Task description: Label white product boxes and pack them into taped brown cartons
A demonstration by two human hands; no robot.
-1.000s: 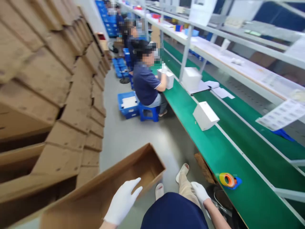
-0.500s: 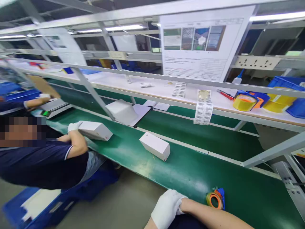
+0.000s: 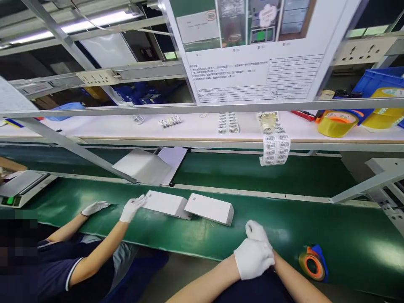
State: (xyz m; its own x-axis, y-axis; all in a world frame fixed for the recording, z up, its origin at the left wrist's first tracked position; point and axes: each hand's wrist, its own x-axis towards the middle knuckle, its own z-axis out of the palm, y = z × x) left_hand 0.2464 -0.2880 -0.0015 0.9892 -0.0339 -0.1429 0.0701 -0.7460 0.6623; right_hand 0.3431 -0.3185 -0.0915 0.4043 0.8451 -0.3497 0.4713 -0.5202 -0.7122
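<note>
My left hand [image 3: 254, 258], in a white glove, lies closed over my right wrist at the table's near edge. Just beyond it is my right hand [image 3: 257, 232], also gloved, with its fingers curled and nothing visible in them. Two long white boxes lie end to end on the green work surface ahead and to the left: the nearer box [image 3: 208, 208] and the farther box [image 3: 167, 204]. A tape dispenser [image 3: 313, 263] with an orange core and blue body lies to the right of my hands.
On the left, a co-worker's gloved hand [image 3: 133, 208] touches the farther box. A scale [image 3: 28, 189] stands at far left. The shelf [image 3: 195, 130] above carries barcode label strips [image 3: 275, 145] and yellow tape rolls [image 3: 337, 124]. A slanted metal strut [image 3: 369, 183] rises at right.
The view has turned and come closer to the shelf. The co-worker's box now lies against the other one. My hands stay together, with more of my right hand showing.
</note>
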